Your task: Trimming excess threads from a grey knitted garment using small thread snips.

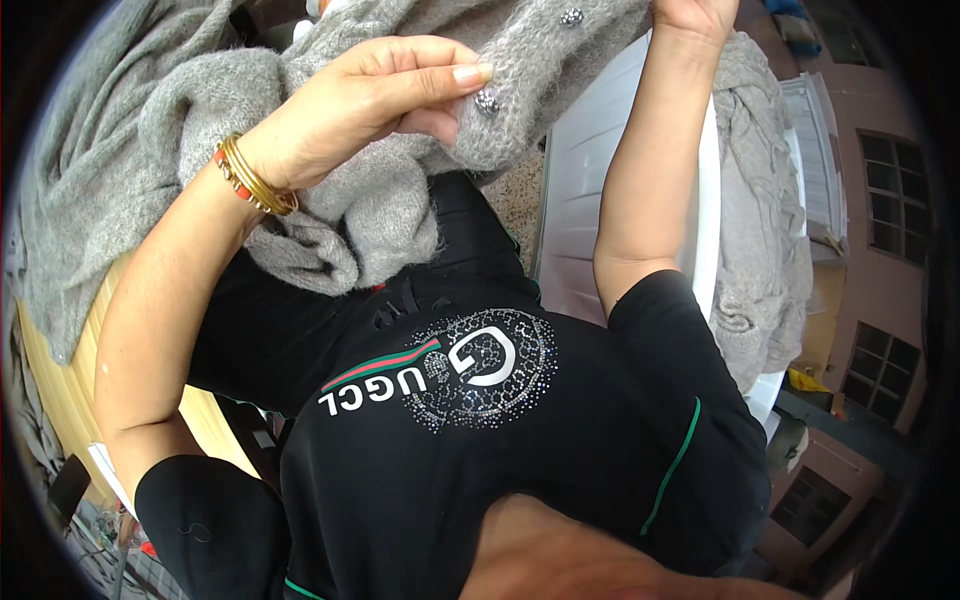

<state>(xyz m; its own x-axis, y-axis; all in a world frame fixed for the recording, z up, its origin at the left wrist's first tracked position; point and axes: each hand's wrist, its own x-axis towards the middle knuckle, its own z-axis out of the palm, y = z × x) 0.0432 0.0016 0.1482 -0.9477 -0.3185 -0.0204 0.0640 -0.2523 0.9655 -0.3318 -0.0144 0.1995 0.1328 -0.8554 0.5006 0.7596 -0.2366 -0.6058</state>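
Observation:
A fuzzy grey knitted cardigan (370, 190) is bunched across my lap and spreads off to the left. My left hand (390, 90), with gold bangles at the wrist, pinches its button band (520, 90) between thumb and fingers. Just below the thumb tip sits a dark, glittery round button (486, 102). Farther up the same band is another such button (571, 17). The band runs up and to the right toward my right hand (697, 16), which is cut off by the upper edge of the picture, so its fingers are hidden.
To the right stands a white plastic tub or bin (590, 170), with more grey knitwear (760, 220) draped beyond its rim. A light wooden surface (215, 425) is at my left, partly under the cardigan. Speckled floor (518, 205) shows between my legs and the bin.

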